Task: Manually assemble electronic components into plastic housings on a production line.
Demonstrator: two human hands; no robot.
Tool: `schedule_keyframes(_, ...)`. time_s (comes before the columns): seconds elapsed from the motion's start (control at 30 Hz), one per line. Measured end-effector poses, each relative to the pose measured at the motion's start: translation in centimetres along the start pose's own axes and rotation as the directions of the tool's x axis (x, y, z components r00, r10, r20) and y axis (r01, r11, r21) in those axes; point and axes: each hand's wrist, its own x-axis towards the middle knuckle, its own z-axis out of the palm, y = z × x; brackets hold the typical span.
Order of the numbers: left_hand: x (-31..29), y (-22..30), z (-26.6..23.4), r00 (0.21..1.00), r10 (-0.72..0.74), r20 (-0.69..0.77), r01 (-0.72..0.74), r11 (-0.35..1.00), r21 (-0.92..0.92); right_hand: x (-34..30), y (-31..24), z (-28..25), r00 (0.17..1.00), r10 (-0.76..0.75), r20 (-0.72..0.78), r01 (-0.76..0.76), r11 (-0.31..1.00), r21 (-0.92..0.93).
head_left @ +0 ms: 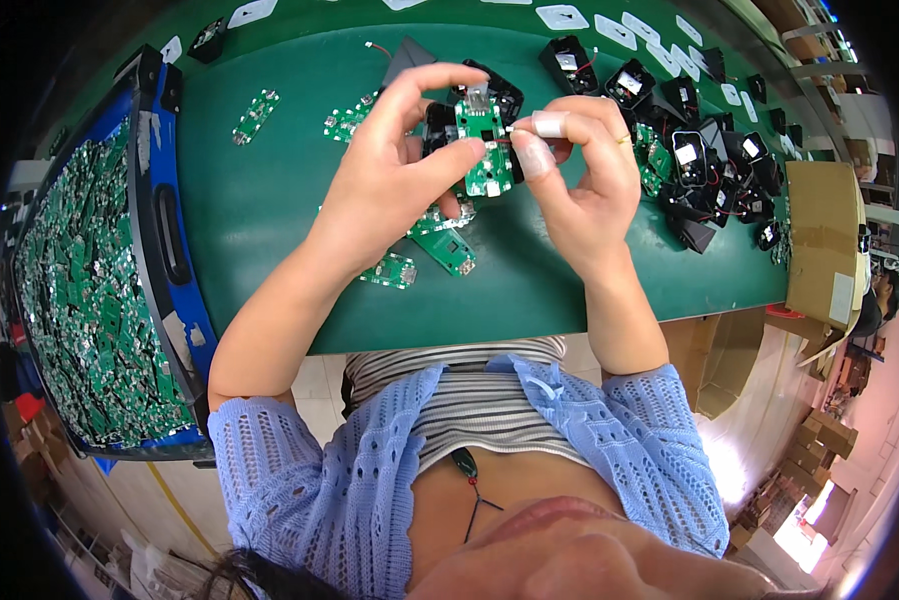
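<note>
My left hand [389,170] is closed round a green circuit board [489,180], its thumb on the face and forefinger curled over the top edge. A black plastic housing [439,125] shows behind the board. My right hand [594,190], with white tape on two fingers, pinches a small connector [510,130] at the board's right edge. A thin red wire [499,140] runs there; whether the plug is seated cannot be made out. Under my hands lie more loose boards [444,250] on the green table [529,270].
At the left stands a blue crate [194,285] heaped with circuit boards [89,290]. Black housings [714,170] with wires are piled at the right, before a cardboard box [819,240]. White flat pieces [614,32] lie along the far side. Another person [884,297] is at the far right.
</note>
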Motion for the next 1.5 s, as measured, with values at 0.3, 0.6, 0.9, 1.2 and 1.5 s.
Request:
schedule_keyframes(0.3,-0.3,-0.5,0.0,0.984,0.142,-0.104,-0.117,0.970,0.214,-0.1,-0.2,0.1,0.993,-0.077,0.093,0.090,0.986,-0.140)
schedule_keyframes(0.6,-0.3,-0.9,0.0,0.968,0.233,-0.094,-0.201,0.942,0.268,0.1,0.0,0.2,0.954,-0.272,0.128,0.297,0.919,-0.261)
schedule_keyframes(0.9,-0.5,-0.7,-0.1,0.959,0.276,-0.060,-0.236,0.900,0.365,0.2,0.4,0.3,0.939,-0.323,0.121,0.344,0.896,-0.279)
schedule_keyframes(1.2,-0.2,-1.1,0.3,0.819,0.574,-0.002,-0.458,0.656,0.599,-0.2,-1.4,-0.2,0.674,0.668,0.315,-0.712,0.475,0.516)
schedule_keyframes(1.5,-0.2,-1.6,0.3,0.787,0.615,0.045,-0.492,0.582,0.647,-0.3,-1.4,-0.4,0.685,0.632,0.363,-0.711,0.471,0.522)
